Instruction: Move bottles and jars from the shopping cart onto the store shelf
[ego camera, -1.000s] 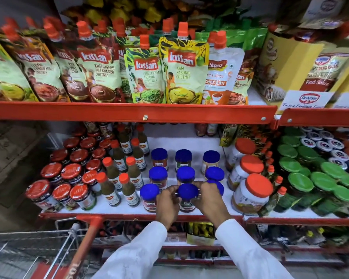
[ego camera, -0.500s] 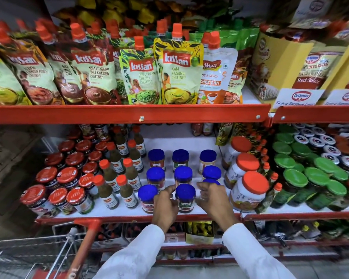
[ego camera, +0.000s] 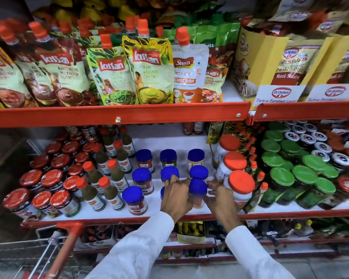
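Observation:
Several blue-lidded jars stand in rows on the white middle shelf (ego camera: 101, 215). My left hand (ego camera: 176, 196) lies over the front middle jar (ego camera: 162, 193), which shows only a sliver of blue lid. Its fingers curl against the left side of the front right blue-lidded jar (ego camera: 197, 188). My right hand (ego camera: 220, 200) rests to the right of that jar, fingers spread, between it and an orange-lidded white jar (ego camera: 241, 185). Another blue-lidded jar (ego camera: 133, 199) stands free at the front left. The shopping cart (ego camera: 68, 246) shows only its red handle and wire edge at the lower left.
Small orange-capped sauce bottles (ego camera: 111, 193) and red-lidded jars (ego camera: 50, 180) fill the shelf's left. Green-lidded jars (ego camera: 304, 175) crowd the right. Sauce pouches (ego camera: 153, 71) hang over the red upper shelf rail (ego camera: 117, 115). Lower shelves hold more goods.
Both hands have shifted right. My left hand now covers the front middle jar, and my right hand has come off the front right jar, whose blue lid now shows between the hands.

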Demonstrator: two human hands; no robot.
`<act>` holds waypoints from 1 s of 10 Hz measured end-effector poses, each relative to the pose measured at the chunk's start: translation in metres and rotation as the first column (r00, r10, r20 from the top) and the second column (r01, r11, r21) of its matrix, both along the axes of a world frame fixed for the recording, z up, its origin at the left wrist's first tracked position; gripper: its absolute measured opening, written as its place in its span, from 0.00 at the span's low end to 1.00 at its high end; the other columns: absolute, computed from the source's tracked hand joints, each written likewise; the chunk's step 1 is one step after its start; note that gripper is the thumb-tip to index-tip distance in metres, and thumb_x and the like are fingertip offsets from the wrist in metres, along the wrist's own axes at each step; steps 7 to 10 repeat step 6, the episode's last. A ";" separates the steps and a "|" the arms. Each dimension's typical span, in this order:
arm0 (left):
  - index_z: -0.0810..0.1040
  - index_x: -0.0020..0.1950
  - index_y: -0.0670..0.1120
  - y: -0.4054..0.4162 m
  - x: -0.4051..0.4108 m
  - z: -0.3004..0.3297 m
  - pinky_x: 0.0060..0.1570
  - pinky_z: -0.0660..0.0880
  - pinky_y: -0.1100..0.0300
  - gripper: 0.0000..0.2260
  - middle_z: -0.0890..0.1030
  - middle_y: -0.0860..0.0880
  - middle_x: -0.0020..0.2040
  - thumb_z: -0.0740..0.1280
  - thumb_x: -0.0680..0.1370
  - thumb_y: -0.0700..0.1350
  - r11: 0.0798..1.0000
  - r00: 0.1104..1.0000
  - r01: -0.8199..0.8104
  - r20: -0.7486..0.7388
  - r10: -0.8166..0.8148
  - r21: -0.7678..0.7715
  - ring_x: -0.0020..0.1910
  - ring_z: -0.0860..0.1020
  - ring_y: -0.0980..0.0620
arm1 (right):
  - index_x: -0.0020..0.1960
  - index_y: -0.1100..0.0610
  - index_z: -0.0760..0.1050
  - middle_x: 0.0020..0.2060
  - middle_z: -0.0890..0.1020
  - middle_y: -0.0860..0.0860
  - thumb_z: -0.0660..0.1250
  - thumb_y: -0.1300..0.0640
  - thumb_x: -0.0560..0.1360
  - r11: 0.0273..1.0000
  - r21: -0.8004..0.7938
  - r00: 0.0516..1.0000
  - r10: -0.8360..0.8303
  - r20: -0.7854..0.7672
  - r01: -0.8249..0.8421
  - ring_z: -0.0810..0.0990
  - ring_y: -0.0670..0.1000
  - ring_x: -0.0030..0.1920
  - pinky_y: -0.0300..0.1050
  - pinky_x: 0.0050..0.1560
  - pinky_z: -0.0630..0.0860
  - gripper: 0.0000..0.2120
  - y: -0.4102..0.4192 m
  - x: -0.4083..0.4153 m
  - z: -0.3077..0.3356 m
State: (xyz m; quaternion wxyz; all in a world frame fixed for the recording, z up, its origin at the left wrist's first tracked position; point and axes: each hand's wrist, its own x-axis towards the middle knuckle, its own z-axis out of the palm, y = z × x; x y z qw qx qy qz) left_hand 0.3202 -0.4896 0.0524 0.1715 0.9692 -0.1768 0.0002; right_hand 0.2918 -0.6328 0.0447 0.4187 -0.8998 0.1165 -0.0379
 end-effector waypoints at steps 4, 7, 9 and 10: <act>0.77 0.63 0.52 -0.023 -0.007 -0.019 0.59 0.71 0.54 0.20 0.78 0.47 0.57 0.72 0.72 0.51 0.978 0.984 -0.174 -0.043 0.170 -0.114 0.61 0.72 0.46 | 0.65 0.58 0.76 0.58 0.83 0.57 0.61 0.76 0.70 0.994 -0.036 0.993 0.102 0.063 -0.100 0.82 0.57 0.57 0.37 0.52 0.72 0.27 -0.027 -0.001 -0.006; 0.76 0.65 0.52 -0.024 -0.010 -0.017 0.60 0.69 0.51 0.22 0.80 0.47 0.58 0.72 0.72 0.54 0.981 0.983 -0.185 -0.014 0.184 -0.055 0.64 0.72 0.44 | 0.68 0.57 0.74 0.63 0.81 0.56 0.64 0.73 0.72 0.994 -0.035 0.994 0.106 0.035 -0.104 0.81 0.56 0.60 0.43 0.61 0.75 0.26 -0.032 0.000 -0.013; 0.76 0.65 0.52 -0.024 -0.010 -0.017 0.60 0.69 0.51 0.22 0.80 0.47 0.58 0.72 0.72 0.54 0.981 0.983 -0.185 -0.014 0.184 -0.055 0.64 0.72 0.44 | 0.68 0.57 0.74 0.63 0.81 0.56 0.64 0.73 0.72 0.994 -0.035 0.994 0.106 0.035 -0.104 0.81 0.56 0.60 0.43 0.61 0.75 0.26 -0.032 0.000 -0.013; 0.76 0.65 0.52 -0.024 -0.010 -0.017 0.60 0.69 0.51 0.22 0.80 0.47 0.58 0.72 0.72 0.54 0.981 0.983 -0.185 -0.014 0.184 -0.055 0.64 0.72 0.44 | 0.68 0.57 0.74 0.63 0.81 0.56 0.64 0.73 0.72 0.994 -0.035 0.994 0.106 0.035 -0.104 0.81 0.56 0.60 0.43 0.61 0.75 0.26 -0.032 0.000 -0.013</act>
